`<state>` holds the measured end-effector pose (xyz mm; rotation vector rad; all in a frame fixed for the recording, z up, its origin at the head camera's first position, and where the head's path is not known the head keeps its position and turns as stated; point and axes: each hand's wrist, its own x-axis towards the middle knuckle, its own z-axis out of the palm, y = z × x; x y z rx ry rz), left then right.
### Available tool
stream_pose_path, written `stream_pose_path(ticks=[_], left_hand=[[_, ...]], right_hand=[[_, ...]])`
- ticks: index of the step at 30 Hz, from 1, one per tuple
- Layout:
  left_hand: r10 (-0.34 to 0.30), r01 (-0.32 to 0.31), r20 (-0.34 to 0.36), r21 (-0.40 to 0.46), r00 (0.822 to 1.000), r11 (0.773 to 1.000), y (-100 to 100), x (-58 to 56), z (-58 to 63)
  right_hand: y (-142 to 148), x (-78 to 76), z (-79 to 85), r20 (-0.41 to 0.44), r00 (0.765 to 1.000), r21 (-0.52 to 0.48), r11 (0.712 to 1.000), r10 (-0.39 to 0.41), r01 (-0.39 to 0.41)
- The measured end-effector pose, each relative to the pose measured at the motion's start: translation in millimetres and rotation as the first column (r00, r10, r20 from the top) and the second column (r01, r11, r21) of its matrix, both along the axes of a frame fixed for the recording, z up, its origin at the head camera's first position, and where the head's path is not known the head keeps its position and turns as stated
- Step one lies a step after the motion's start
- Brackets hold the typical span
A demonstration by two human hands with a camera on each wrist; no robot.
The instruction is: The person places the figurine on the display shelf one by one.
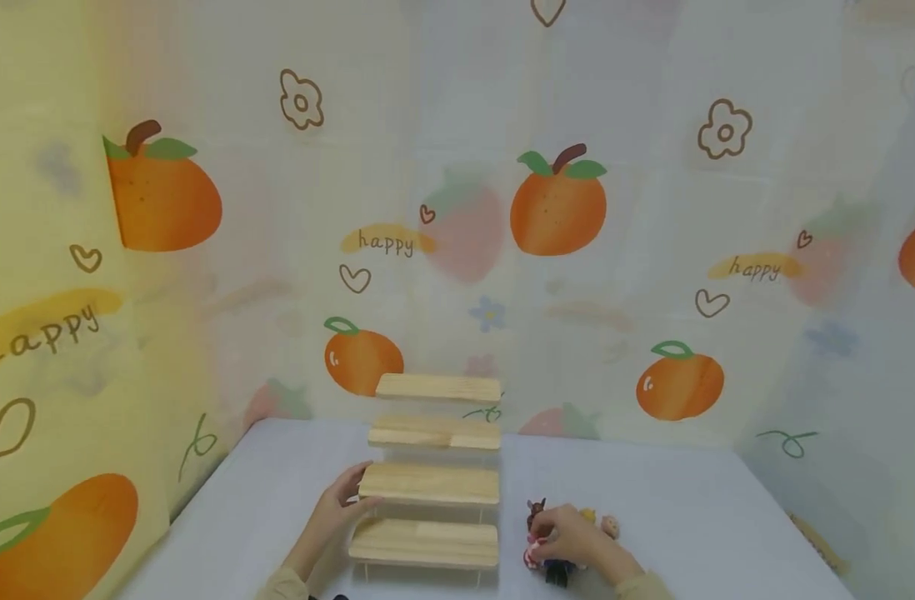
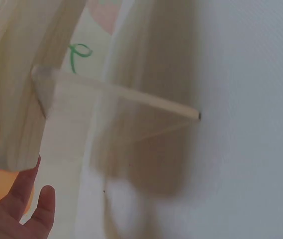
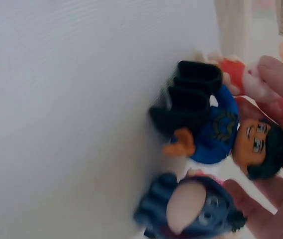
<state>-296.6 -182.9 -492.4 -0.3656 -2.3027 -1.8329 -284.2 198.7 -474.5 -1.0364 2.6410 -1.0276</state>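
My left hand (image 1: 337,506) is at the left end of a tiered wooden rack's second board from the bottom (image 1: 430,483). In the left wrist view, its fingers (image 2: 19,194) reach the board's end, extended, with the thumb apart from it. On the right, my right hand (image 1: 575,537) pinches a small red-and-white toy figure (image 3: 236,74) between thumb and fingers. Beside it are a toy man in blue with black hair (image 3: 221,127) and a dark blue toy animal with a pale muzzle (image 3: 196,204). A brown toy figure with upright ears (image 1: 536,508) stands just behind the hand.
More boards of the rack, such as the top one (image 1: 438,387), rise toward the back on thin clear supports. Behind the right hand lie a yellow toy (image 1: 588,516) and a pale round toy head (image 1: 611,526). Fruit-printed curtains (image 1: 457,125) enclose the white table (image 1: 652,475).
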Motion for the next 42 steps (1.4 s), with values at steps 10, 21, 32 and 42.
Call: stream_pose_path(ticks=[10,21,32,42], left_hand=[[-0.01,0.01,0.001,0.097,1.0,0.995,2.4,0.4,-15.2],[-0.033,0.033,-0.002,0.114,0.999,0.993,12.5,-13.0,-11.1],[-0.05,0.051,-0.011,0.206,0.999,0.977,5.0,-11.9,-18.3],[-0.052,0.032,0.069,0.26,0.996,0.965,5.9,-12.0,-14.8]], right_hand=[[12.3,1.3,5.7,-0.095,0.995,-0.164,0.986,-0.014,-0.002],[1.0,3.6,26.5,-0.017,0.972,-0.346,0.914,-0.233,0.213],[-23.0,-8.2,44.1,0.002,0.915,-0.43,0.826,-0.403,0.365],[-47.0,-12.1,88.6,0.082,0.919,-0.572,0.736,-0.387,0.361]])
